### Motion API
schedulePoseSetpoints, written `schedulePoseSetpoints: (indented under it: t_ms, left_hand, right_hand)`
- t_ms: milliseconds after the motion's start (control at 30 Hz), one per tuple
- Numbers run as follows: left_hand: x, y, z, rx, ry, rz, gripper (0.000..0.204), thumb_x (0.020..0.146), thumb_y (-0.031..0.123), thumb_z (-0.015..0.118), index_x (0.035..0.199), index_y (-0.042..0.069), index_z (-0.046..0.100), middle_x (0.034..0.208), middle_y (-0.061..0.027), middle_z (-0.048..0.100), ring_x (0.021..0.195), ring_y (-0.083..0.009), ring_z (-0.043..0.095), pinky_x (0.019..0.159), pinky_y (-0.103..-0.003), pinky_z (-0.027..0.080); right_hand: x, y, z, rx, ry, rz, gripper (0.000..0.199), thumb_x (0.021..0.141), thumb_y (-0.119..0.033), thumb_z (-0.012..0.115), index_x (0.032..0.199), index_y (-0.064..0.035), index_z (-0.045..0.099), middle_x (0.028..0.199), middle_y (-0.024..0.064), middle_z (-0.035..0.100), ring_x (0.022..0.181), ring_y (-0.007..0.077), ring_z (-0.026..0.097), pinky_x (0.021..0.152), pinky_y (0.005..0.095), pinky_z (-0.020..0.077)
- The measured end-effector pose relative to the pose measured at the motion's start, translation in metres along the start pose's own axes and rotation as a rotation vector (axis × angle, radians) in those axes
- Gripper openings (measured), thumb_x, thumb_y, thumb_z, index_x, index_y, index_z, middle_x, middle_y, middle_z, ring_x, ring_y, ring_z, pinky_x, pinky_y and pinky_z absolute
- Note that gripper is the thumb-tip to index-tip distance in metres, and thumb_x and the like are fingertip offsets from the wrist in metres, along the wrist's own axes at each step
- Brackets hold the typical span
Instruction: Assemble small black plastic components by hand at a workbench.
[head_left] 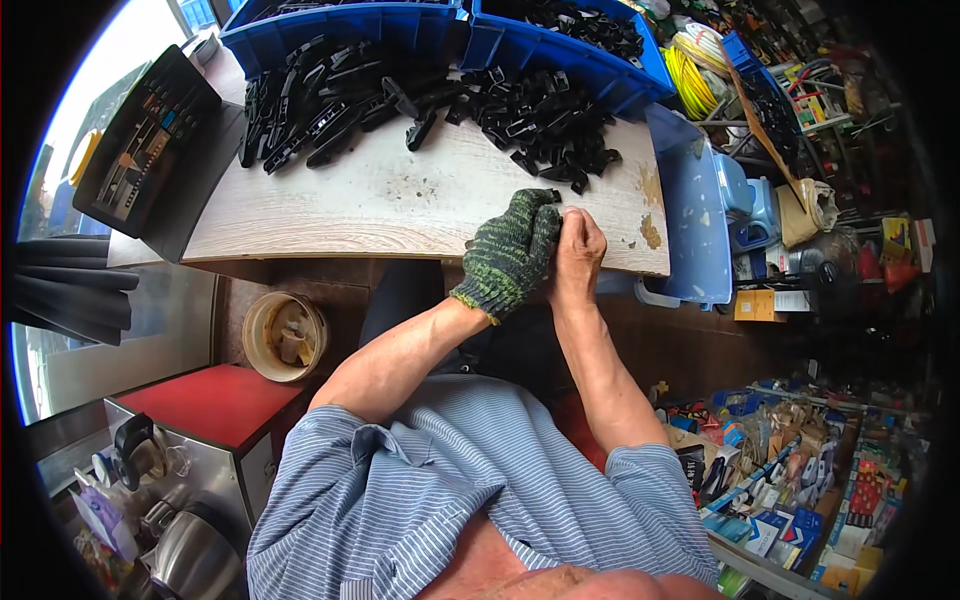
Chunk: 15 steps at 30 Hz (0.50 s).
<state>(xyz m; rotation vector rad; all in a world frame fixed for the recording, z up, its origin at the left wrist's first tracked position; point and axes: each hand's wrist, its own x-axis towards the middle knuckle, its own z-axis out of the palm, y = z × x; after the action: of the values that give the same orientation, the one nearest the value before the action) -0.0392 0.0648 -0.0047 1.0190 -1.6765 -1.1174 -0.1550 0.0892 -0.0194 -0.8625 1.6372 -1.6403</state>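
My left hand [508,247], in a green and black knitted glove, is closed at the near edge of the pale wooden table [330,215]. Pressed against it is my bare right hand [577,252], its fingers also closed. A bit of a small black plastic part [555,196] shows at the tips of the gloved fingers; the rest is hidden by my hands. Just beyond lies a heap of short black plastic parts [540,115]. Farther left spreads a pile of longer black plastic pieces [320,100].
Two blue bins [560,58] of black parts line the table's back. A tablet-like screen [150,140] stands at the left. A translucent blue tub [695,210] sits off the right edge. Below the table are a bucket [284,337] and a red-topped cabinet [205,400].
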Motion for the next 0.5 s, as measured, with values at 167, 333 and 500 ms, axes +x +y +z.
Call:
schedulePoseSetpoints:
  t_ms: [167, 333, 500]
  left_hand:
    - [0.000, -0.009, -0.019, 0.026, 0.000, 0.029, 0.019, 0.102, 0.018, 0.053, 0.114, 0.005, 0.060, 0.090, -0.0212, 0.068, 0.084, -0.0415, 0.066, 0.069, -0.047, 0.050]
    - [0.002, -0.011, -0.024, 0.055, 0.004, 0.043, 0.018, 0.101, 0.018, 0.054, 0.112, 0.004, 0.061, 0.090, -0.0209, 0.067, 0.084, -0.0416, 0.066, 0.070, -0.047, 0.050]
    - [0.001, -0.003, 0.001, 0.153, 0.018, 0.160, 0.026, 0.100, 0.018, 0.053, 0.120, 0.002, 0.058, 0.105, -0.0222, 0.064, 0.089, -0.0399, 0.065, 0.071, -0.048, 0.051]
  right_hand:
    - [0.004, 0.007, 0.009, 0.050, 0.093, 0.049, 0.037, 0.099, -0.023, 0.051, 0.068, -0.0046, 0.045, 0.064, -0.0037, 0.034, 0.062, 0.0088, 0.031, 0.058, 0.0305, 0.0293]
    - [0.004, 0.008, 0.010, -0.044, 0.070, -0.025, 0.038, 0.100, -0.024, 0.051, 0.069, -0.0030, 0.045, 0.064, -0.0029, 0.034, 0.062, 0.0095, 0.031, 0.058, 0.0308, 0.0295]
    - [0.004, 0.003, -0.001, -0.212, 0.011, -0.242, 0.029, 0.100, -0.022, 0.049, 0.074, -0.0076, 0.053, 0.066, -0.0025, 0.043, 0.061, 0.0072, 0.038, 0.056, 0.0279, 0.0355]
